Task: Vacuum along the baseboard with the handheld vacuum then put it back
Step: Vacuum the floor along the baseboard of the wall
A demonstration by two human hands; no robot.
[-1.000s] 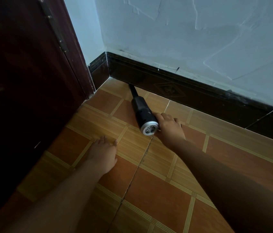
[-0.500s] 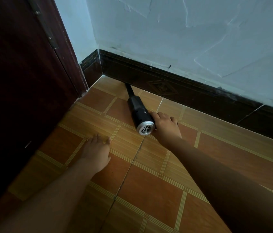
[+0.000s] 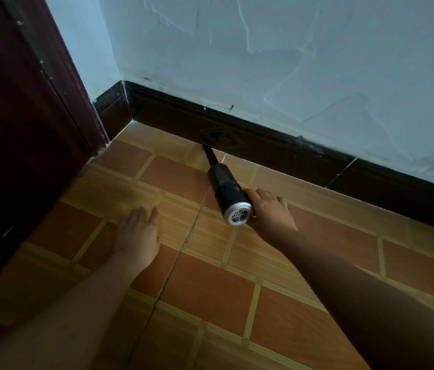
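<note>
The handheld vacuum [image 3: 228, 190] is gripped near its rear end by the right hand [image 3: 270, 209], whose fingers are curled around the black barrel just ahead of the silver vented cap. The vacuum is laid low over the tiled floor [image 3: 210, 284], angled away from the person, and its thin black nozzle [image 3: 209, 155] is brought up to the foot of the dark baseboard [image 3: 277, 153], just below a diamond pattern in the wood; whether the tip actually touches cannot be told. The left hand [image 3: 138, 232] is spread flat, palm down, on the tiles with nothing held, well apart from the vacuum. A dark red door [image 3: 23, 116] is seen on the left, close to the corner where the baseboard turns. Above the baseboard a pale, roughly plastered wall [image 3: 290, 62] is seen. A thin crack [image 3: 178, 257] in the floor is seen between the two hands.
</note>
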